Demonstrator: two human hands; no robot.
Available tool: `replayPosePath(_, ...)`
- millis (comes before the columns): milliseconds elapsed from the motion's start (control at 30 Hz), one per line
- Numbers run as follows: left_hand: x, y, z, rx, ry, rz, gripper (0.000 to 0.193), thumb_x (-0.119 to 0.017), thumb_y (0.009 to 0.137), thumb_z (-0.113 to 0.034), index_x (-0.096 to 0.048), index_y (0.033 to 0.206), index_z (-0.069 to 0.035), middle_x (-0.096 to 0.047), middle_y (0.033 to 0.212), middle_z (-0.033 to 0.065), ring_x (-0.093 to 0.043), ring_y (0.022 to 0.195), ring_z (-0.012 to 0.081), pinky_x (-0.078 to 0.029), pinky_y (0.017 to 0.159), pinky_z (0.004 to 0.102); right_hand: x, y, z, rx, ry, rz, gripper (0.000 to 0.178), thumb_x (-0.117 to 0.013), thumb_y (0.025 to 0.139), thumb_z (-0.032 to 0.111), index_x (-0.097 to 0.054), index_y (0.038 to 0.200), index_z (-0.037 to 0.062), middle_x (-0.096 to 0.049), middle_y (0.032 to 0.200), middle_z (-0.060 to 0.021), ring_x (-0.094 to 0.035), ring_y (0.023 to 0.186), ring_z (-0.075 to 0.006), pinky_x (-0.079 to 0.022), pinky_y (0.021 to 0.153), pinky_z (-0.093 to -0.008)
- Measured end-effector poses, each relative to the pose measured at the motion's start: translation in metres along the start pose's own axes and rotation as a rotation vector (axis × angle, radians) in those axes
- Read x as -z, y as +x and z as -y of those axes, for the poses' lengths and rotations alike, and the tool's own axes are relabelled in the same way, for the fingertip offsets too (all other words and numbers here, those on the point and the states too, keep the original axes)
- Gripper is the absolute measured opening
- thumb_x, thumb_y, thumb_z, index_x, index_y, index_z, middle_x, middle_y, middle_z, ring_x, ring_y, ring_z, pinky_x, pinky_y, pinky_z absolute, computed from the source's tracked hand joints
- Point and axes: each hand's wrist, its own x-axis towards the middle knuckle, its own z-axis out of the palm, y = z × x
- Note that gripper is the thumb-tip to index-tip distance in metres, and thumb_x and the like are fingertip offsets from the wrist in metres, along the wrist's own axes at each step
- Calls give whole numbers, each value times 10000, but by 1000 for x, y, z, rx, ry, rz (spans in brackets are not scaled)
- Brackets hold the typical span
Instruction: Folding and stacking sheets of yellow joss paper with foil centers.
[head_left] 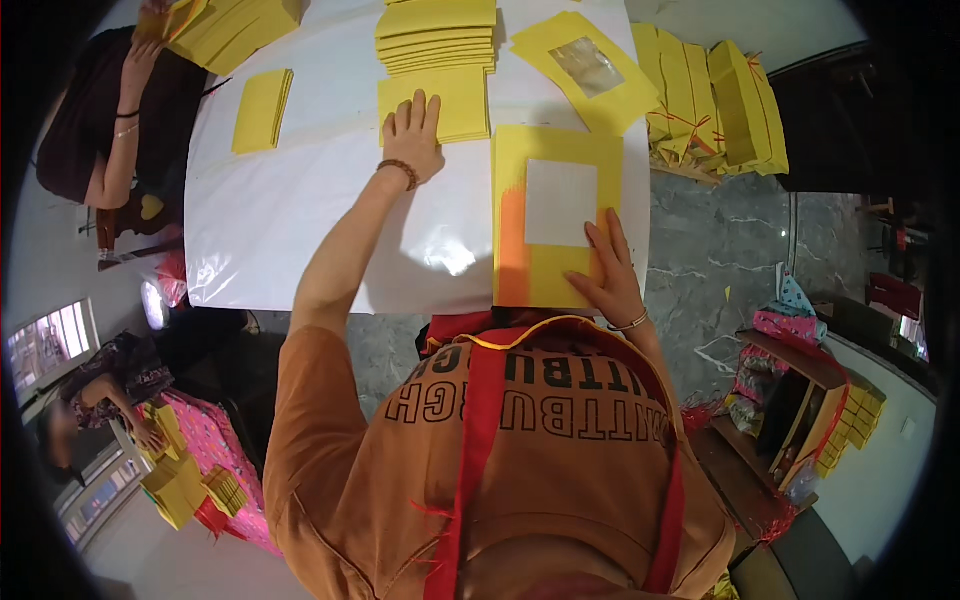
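My left hand (412, 140) lies flat, fingers spread, on the near end of a yellow folded-paper pile (460, 105). Behind it, more flat yellow pieces are stacked in overlapping layers (435, 40). My right hand (612, 272) rests with fingers apart on the right edge of a yellow paper stack (560, 275) at the table's front edge. The top piece has a pale rectangular window (562, 203), and an orange strip shows along its left side. Just beyond it lies another yellow stack (600, 95), turned at an angle, with a shiny clear window.
The table has a white plastic cover (300, 220). At left lies a small yellow stack (262, 110); a co-worker's arm (125, 130) is beside that corner. Yellow paper bags (745, 110) with red ties stand at right. Another person (110, 390) works at the lower left.
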Motion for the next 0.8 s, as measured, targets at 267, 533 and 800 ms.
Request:
replayPosePath(267,18,10,-5,72,-3,244,728,-497,764,-247,-188,1404,-89,-194,1454,149,-206,1311,314,-171,1034,506,1,-6,-11,127,-202,-98,607,-683,748,291,-466,1278,88,-210,1451,-180,-201,1325,-390,-214,1057,-452)
replayPosePath(533,53,-8,-8,-5,23,10,690,-570,748,-265,-285,1349,-80,-290,1393,156,-331,1231,346,-285,974,504,17,-2,-10,219,-174,-118,451,-619,789,264,-545,1188,68,-392,1363,-152,-306,1281,-360,-240,1042,-450)
replayPosePath(800,114,-131,-104,-631,-458,-5,414,-643,757,-186,-558,1121,-7,-542,1136,137,-499,1014,261,-388,847,369,4,-3,-13,130,112,-131,307,-478,888,176,-568,1138,23,-439,1318,-165,-413,1217,-307,-283,1033,-357)
